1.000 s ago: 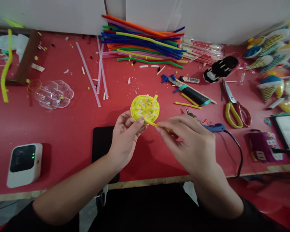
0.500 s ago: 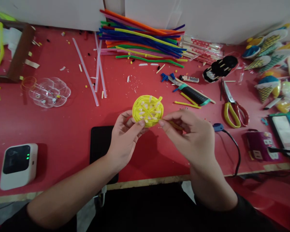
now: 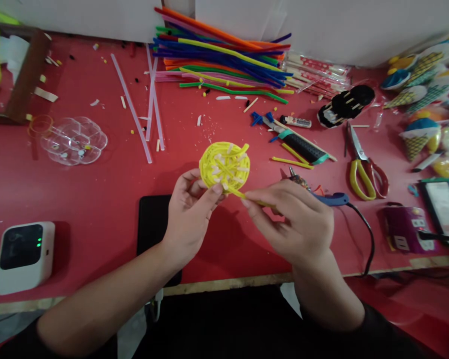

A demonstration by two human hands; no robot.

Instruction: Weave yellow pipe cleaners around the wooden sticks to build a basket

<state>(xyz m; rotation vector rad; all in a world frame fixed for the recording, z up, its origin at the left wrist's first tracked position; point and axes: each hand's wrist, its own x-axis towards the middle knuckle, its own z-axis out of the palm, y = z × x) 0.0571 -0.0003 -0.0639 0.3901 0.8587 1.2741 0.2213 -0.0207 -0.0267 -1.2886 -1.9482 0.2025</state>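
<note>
A round yellow disc point(image 3: 225, 165) of coiled pipe cleaner, with pale stick-like pieces across its face, is raised over the red table. My left hand point(image 3: 194, 209) grips its lower left edge, the thumb on the front and the fingers behind. From the bottom of the disc a loose yellow pipe cleaner end point(image 3: 236, 192) runs to the right. My right hand point(image 3: 292, 219) pinches that strand between thumb and forefinger, and part of it is hidden by the fingers. Behind the right hand lies a blue-handled glue gun point(image 3: 331, 199), partly covered.
Colourful pipe cleaners point(image 3: 228, 60) are piled at the back. Cutting pliers point(image 3: 299, 144), scissors point(image 3: 362, 169) and a black figure point(image 3: 346, 106) lie to the right. Pink glue sticks point(image 3: 132, 109) and a clear compartment tray point(image 3: 75, 141) are left. A black phone-like slab point(image 3: 153, 219) lies beneath my left hand.
My right hand has drawn slightly down and away from the disc, so more of the yellow strand shows. The disc has shifted a little left, and the glue gun is more exposed.
</note>
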